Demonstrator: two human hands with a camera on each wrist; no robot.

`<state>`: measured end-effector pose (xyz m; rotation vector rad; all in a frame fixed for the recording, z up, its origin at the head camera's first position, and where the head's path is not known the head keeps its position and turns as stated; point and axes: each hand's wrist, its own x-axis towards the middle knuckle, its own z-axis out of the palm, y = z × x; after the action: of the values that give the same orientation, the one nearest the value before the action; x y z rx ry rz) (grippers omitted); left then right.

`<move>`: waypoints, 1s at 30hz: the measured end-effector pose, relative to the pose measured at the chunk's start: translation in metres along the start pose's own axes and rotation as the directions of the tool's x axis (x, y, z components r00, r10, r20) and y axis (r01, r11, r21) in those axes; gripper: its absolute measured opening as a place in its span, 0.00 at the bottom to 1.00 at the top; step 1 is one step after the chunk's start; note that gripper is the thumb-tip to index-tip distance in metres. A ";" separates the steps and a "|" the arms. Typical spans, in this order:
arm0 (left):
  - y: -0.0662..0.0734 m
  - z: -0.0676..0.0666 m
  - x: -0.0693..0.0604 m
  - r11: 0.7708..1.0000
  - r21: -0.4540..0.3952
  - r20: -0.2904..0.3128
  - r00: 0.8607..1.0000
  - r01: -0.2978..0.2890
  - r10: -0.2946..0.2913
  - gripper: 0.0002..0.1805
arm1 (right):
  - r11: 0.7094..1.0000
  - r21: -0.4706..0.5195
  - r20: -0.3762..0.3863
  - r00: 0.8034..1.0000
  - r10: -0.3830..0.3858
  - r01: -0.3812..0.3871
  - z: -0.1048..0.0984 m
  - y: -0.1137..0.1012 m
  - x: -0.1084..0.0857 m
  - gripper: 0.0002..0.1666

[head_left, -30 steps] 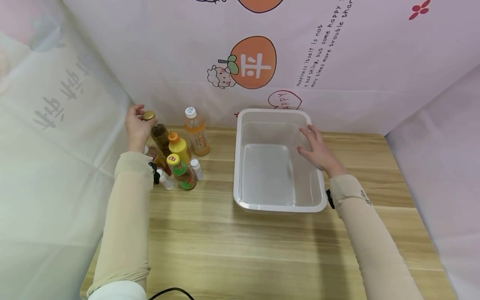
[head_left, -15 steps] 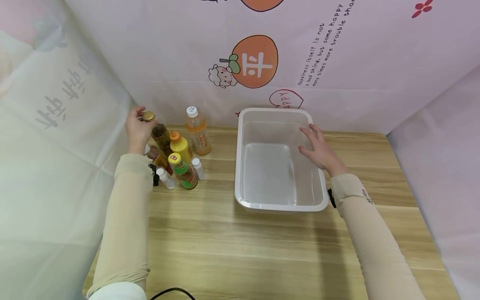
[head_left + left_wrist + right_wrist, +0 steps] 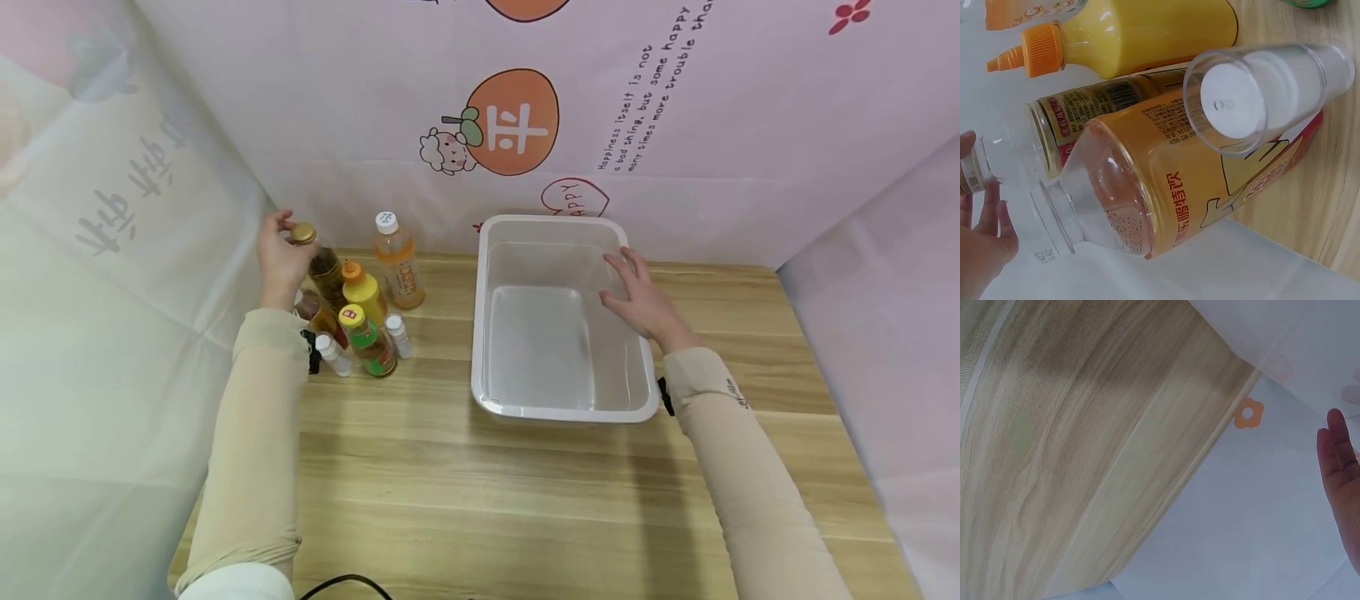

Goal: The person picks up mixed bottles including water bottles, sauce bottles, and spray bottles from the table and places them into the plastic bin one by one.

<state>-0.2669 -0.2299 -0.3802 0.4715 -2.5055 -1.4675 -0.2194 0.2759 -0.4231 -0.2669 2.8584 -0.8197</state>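
Note:
In the head view my left hand (image 3: pixel 281 262) pinches the gold cap (image 3: pixel 303 232) of a tall dark bottle (image 3: pixel 327 279) at the back left. The left wrist view has my left fingertips (image 3: pixel 990 219) around that bottle's top, its lower part hidden behind an orange-labelled drink bottle (image 3: pixel 1175 181). Over the right wall of a white plastic tub (image 3: pixel 562 414) lies my right hand (image 3: pixel 637 300), fingers spread at the rim and gripping nothing. In the right wrist view my right hand (image 3: pixel 1344 481) shows with extended fingers, at the right edge.
Close around the left hand stand a yellow squeeze bottle (image 3: pixel 363 296), an orange drink bottle (image 3: pixel 400 271), a green-labelled bottle (image 3: pixel 371 346) and two small white-capped shakers, one (image 3: pixel 398 335) on the right. Printed cloth walls surround the wooden table (image 3: pixel 450 500). A black cable (image 3: pixel 345 577) lies at the front.
The head view has shifted very slightly. Both hands, the bottles and the tub keep practically the same places.

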 end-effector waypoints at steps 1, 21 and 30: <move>0.000 0.000 0.000 1.000 -0.008 -0.007 1.000 -0.005 0.005 0.37 | 1.000 0.001 0.001 1.000 0.002 -0.002 0.000 0.000 0.000 0.41; 0.013 -0.021 0.003 0.975 -0.221 -0.172 0.985 -0.025 -0.014 0.38 | 1.000 0.015 0.017 1.000 0.008 -0.008 0.002 0.000 0.000 0.41; 0.057 -0.036 0.002 0.902 -0.412 -0.265 0.964 -0.129 0.017 0.38 | 1.000 -0.005 0.017 1.000 0.008 -0.007 0.000 0.001 0.000 0.41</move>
<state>-0.2669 -0.2337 -0.3128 0.4449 -1.9078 -1.7357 -0.2195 0.2767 -0.4235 -0.2624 2.8446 -0.8047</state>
